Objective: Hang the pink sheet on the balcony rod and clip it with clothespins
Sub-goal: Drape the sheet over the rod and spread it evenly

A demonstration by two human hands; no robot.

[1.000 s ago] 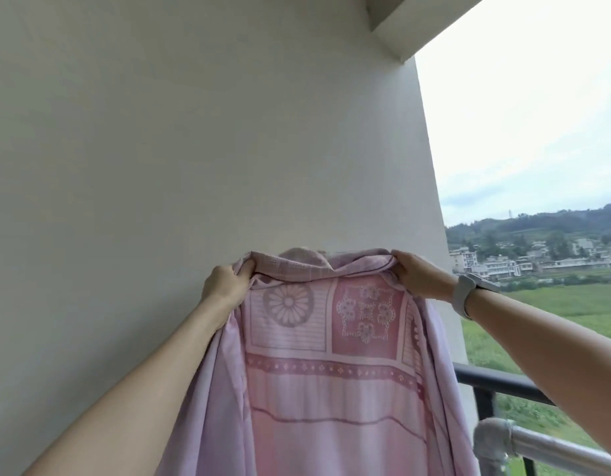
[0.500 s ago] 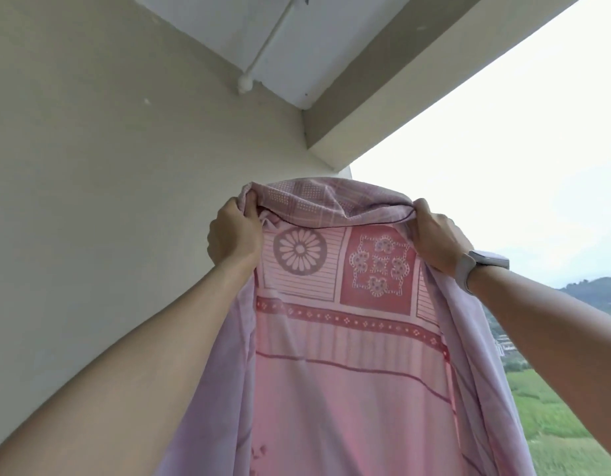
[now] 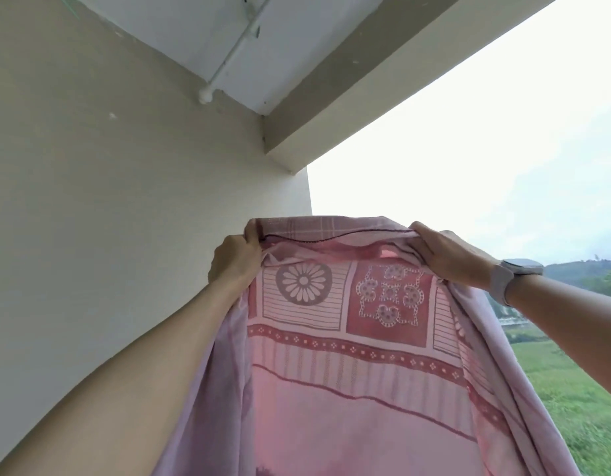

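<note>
Thin, limp pink cotton sheet with printed flower panels (image 3: 348,389) held up near, against the far sky. Left hand (image 3: 235,259) and right hand (image 3: 448,255) pinching its folded top edge. Probably light, floppy; best gripped along that hem.

One sheet (image 3: 348,389); two hands, left (image 3: 235,259) and right (image 3: 448,255); one watch (image 3: 513,274); one ceiling pipe (image 3: 235,51); one beam (image 3: 383,87).
</note>
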